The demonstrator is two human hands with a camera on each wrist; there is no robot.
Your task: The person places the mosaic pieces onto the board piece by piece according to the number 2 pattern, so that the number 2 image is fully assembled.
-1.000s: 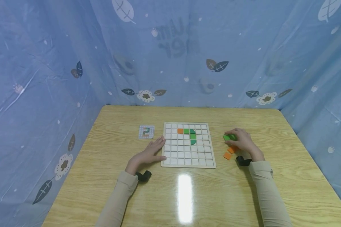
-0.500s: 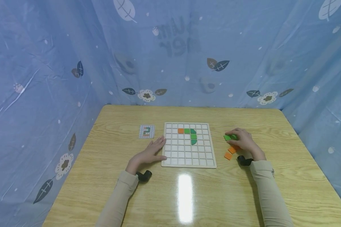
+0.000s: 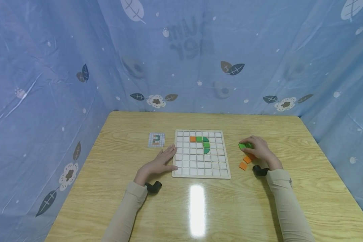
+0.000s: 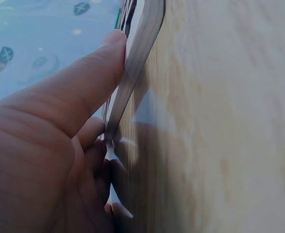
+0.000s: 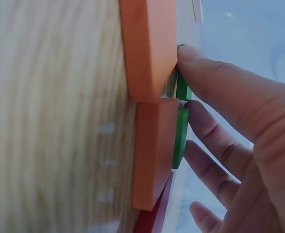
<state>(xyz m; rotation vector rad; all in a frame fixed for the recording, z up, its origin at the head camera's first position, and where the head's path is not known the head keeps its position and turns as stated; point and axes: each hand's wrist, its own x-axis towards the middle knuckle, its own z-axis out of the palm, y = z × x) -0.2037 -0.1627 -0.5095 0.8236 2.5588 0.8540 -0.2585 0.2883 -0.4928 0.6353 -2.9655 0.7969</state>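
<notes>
My left hand (image 3: 157, 165) rests with spread fingers along the left edge of a wooden grid board (image 3: 190, 177). In the left wrist view, the thumb (image 4: 96, 65) lies on the board's rim. On the board, an orange square (image 3: 192, 139), green squares (image 3: 206, 145) and dark green rounded pieces (image 3: 206, 151) form a hooked line. Right of the board, my right hand (image 3: 258, 148) pinches a green tile (image 3: 242, 146) between thumb and forefinger. Another green tile (image 5: 180, 138) is under the fingers. Orange tiles (image 3: 243, 166) lie just below this hand.
A small pattern card (image 3: 156, 139) with a coloured figure on a grid lies left of the board. A dark red piece (image 5: 153, 208) shows behind the orange tiles in the right wrist view. Blue patterned curtain (image 3: 181, 67) surrounds the table (image 3: 230, 208).
The right thumb and forefinger stay at the green tile, which has tilted slightly. The left hand and board keep their places; the head view has shifted a little.
</notes>
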